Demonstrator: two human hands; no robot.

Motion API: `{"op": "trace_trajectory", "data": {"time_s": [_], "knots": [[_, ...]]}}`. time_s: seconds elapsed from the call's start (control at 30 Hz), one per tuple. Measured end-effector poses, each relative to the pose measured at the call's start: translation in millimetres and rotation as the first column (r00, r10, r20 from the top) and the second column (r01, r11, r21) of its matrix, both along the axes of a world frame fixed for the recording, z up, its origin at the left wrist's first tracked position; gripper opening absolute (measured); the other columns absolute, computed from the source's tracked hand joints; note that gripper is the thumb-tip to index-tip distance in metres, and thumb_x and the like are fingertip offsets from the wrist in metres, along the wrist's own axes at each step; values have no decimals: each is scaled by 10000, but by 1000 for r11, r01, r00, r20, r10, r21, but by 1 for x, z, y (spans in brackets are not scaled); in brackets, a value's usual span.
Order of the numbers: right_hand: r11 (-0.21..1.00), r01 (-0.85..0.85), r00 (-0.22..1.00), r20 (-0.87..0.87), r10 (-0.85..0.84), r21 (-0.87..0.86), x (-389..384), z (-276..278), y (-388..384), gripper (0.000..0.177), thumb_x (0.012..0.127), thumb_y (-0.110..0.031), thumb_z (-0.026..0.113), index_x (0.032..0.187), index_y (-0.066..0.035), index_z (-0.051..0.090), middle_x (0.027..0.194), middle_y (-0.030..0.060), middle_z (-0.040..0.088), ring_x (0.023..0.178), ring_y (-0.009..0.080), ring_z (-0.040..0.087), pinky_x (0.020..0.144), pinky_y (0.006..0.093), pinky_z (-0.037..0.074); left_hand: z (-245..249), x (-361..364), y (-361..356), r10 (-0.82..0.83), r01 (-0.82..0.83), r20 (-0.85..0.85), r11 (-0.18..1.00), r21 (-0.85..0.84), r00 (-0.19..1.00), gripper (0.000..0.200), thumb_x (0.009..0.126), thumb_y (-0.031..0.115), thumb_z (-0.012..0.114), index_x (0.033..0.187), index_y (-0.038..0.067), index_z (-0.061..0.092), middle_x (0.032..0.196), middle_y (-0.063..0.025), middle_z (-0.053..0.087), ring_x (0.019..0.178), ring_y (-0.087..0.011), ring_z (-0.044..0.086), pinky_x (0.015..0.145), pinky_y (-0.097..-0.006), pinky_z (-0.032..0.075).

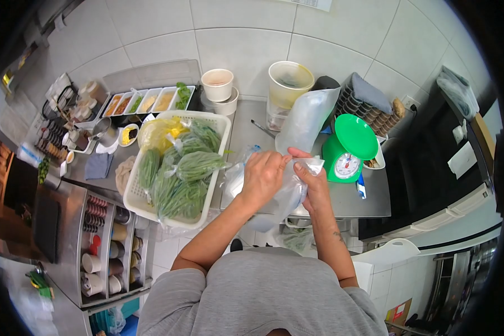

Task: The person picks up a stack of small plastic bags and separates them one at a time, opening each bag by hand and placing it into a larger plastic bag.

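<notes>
Both hands are together over the steel counter, at the top edge of a clear plastic bag (pixel 288 193). My left hand (pixel 263 176) has its fingers curled closed on the bag. Pinching the bag's other side is my right hand (pixel 315 182), its thumb and fingers pressed together. Left of the hands, a white basket (pixel 130 193) holds several bagged bunches of green vegetables (pixel 193 168) and a yellowish bag (pixel 159 134). Just behind the hands stands an upright roll or stack of clear plastic bags (pixel 307 120). A green dial scale (pixel 341 159) is right of my right hand.
Tall plastic containers (pixel 288 84) and stacked white tubs (pixel 217 87) stand by the wall. A tray of ingredients (pixel 151 101) is at the back left. A blue-and-white item (pixel 362 187) lies near the counter's front edge (pixel 369 216). Shelves of cups are lower left.
</notes>
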State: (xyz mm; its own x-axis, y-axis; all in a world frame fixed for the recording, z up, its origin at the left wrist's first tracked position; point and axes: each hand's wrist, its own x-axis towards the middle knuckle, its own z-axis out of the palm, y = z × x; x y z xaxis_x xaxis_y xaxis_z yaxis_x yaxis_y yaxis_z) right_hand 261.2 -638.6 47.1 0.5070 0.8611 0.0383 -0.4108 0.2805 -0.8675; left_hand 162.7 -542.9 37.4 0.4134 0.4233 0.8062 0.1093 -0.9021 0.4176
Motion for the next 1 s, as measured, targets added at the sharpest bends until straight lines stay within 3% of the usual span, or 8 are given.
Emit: {"op": "trace_trajectory", "data": {"time_s": [0.23, 0.3, 0.4, 0.5, 0.7, 0.8, 0.9, 1.0], "knots": [[976, -151, 982, -94, 166, 156, 20, -10, 5, 228, 868, -243, 617, 961, -47, 550, 994, 61, 586, 892, 121, 544, 756, 255, 455, 2, 2, 6, -8, 9, 4, 999, -48, 1000, 170, 826, 84, 603, 692, 16, 524, 638, -122, 532, 619, -305, 535, 580, -383, 400], [994, -27, 999, -15, 28, 108, 17, -4, 8, 264, 882, -281, 594, 996, -47, 548, 993, 63, 586, 894, 124, 545, 769, 256, 454, 5, 7, 8, -102, 102, 106, 995, -1, 989, 126, 826, 80, 600, 739, 9, 542, 658, -130, 534, 660, -313, 541, 607, -380, 412], [994, 60, 996, 56, -65, 90, 17, 4, 6, 310, 899, -311, 566, 1056, -46, 540, 986, 56, 585, 888, 119, 545, 781, 253, 450, 13, 4, 4, -191, 210, 98, 945, -251, 977, 94, 826, 78, 597, 825, -3, 549, 664, -141, 526, 701, -332, 536, 633, -388, 421], [994, 58, 995, 74, -65, 91, 18, 1, 6, 316, 897, -280, 574, 1099, -40, 538, 989, 49, 585, 876, 111, 544, 782, 247, 444, 10, 4, 5, -266, 260, 30, 902, -344, 964, 111, 845, 83, 578, 872, -14, 530, 689, -148, 518, 683, -341, 531, 617, -392, 418], [998, -57, 996, 70, 60, -39, 25, 0, 7, 304, 843, -173, 632, 1090, -15, 552, 980, 53, 582, 862, 103, 545, 746, 235, 436, 9, 8, 5, -171, 137, -129, 961, -240, 977, 129, 891, 74, 512, 810, -22, 537, 698, -168, 500, 671, -337, 532, 576, -379, 412], [994, -104, 993, -57, 105, 29, 30, 1, 5, 345, 815, -195, 663, 1086, -14, 550, 957, 50, 578, 846, 108, 548, 725, 243, 440, 15, 15, 2, -91, 102, 57, 962, -254, 994, 175, 906, 84, 496, 763, -2, 547, 685, -118, 524, 670, -273, 547, 591, -365, 419], [991, -84, 969, -222, 105, 100, 46, -26, -7, 378, 803, -233, 676, 1090, -27, 542, 937, 48, 577, 833, 124, 559, 724, 260, 453, 23, 17, 7, -224, 436, 378, 560, -704, 898, 178, 921, 105, 486, 779, 22, 555, 727, -44, 539, 683, -182, 547, 615, -342, 433], [996, 35, 927, -376, -3, 78, 67, -44, -14, 352, 828, -250, 639, 1096, -48, 533, 937, 58, 584, 856, 173, 583, 780, 305, 479, 52, 7, 22, -265, 823, 798, -25, -567, 541, 157, 920, 153, 508, 819, 41, 551, 750, 3, 526, 715, -114, 533, 629, -301, 435]]}}
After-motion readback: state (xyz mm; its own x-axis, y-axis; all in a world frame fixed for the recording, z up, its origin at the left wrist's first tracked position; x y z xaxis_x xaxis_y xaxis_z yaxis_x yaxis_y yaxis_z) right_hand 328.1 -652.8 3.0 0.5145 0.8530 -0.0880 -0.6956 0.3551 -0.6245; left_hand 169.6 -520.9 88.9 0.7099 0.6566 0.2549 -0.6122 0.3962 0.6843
